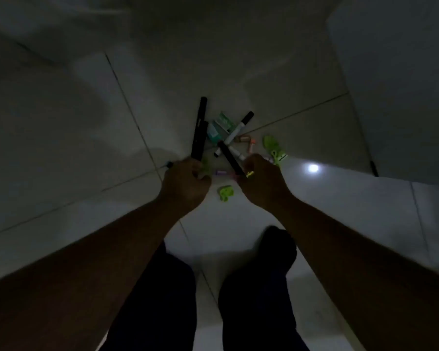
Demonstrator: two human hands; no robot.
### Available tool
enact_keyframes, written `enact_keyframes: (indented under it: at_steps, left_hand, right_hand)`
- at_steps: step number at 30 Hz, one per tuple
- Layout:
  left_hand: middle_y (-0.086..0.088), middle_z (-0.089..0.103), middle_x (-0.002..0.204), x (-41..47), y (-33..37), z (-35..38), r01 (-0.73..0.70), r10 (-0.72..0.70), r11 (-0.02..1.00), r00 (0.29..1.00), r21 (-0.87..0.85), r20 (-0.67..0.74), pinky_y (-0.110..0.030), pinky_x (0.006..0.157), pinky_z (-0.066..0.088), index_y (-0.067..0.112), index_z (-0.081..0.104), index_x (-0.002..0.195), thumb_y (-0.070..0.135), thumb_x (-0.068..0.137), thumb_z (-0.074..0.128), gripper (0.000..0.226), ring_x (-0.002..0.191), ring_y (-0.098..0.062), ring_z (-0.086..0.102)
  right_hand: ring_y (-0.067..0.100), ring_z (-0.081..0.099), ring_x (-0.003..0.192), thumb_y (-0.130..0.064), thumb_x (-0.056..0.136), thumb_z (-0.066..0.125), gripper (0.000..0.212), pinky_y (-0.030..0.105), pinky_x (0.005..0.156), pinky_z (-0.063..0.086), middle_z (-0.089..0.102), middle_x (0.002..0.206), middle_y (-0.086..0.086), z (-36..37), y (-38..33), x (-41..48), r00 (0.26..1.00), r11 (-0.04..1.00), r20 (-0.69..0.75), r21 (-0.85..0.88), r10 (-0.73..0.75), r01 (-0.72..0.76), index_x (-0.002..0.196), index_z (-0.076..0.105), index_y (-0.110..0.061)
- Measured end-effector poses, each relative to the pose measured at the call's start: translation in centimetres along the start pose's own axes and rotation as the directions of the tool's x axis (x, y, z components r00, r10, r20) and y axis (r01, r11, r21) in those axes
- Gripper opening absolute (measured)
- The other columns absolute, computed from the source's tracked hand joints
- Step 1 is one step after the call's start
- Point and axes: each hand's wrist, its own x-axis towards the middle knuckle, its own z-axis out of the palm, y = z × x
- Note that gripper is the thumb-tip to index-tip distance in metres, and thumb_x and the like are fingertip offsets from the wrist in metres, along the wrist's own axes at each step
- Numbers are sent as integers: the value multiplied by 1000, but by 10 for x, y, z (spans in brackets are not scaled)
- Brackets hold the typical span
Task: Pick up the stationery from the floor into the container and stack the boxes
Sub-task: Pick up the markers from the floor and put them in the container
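Risk: dim light and full hands; reaching for more could spill what is held, and no container is in view. Left hand [185, 184] grip closed on long black markers [199, 130]; right hand [260, 182] grip closed on one black marker [230, 158]. Remaining stationery [238, 127] lies on the floor [86, 122] just beyond, at frame centre.

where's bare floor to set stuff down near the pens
Bare tile lies left of the black pens held by the left hand, and past the pile toward the wall. Crowded: between both hands, around the white marker, green clip and right hand.
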Motion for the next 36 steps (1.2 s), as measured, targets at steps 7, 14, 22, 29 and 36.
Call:
enact_keyframes:
  at_steps: [7,14,22,29,36]
  left_hand:
    - [-23,55,121,55,-12,20,-13,37,992,981,124,-192,-35,84,46,-1,52,118,23,86,66,43,110,-35,54]
    - [-25,54,121,72,-15,26,33,0,972,990,231,-142,-41,84,48,-4,49,114,19,86,65,40,111,-39,53]
    - [-29,51,106,48,-23,30,-37,66,990,976,139,-208,-25,65,26,-12,50,113,7,92,48,28,100,-42,51]
    - [-32,46,125,31,-46,34,256,-321,934,909,-250,-267,-44,85,50,-6,38,122,7,96,42,29,104,-40,53]
    - [-23,48,127,40,-54,34,360,-448,866,868,-349,-216,-51,92,51,0,35,127,33,92,56,52,113,-38,54]
  right_hand:
    - [34,55,105,-25,87,61,30,38,76,46,57,113,14,29,11,46,970,960,-168,-248,-175,131,112,55,-9]
    - [33,54,107,-30,90,54,43,37,76,47,50,125,14,34,25,48,933,868,-164,-446,-321,220,127,47,-10]
    - [38,55,99,-25,93,49,52,33,68,40,41,129,19,18,32,47,932,878,-139,-405,-336,257,139,36,-6]
    - [37,57,108,-27,95,48,50,41,80,47,33,146,13,19,27,56,951,751,-16,-617,-309,234,140,34,-10]
    - [38,57,107,-29,95,47,37,45,83,50,41,138,9,20,19,61,952,728,8,-642,-307,240,128,48,-14]
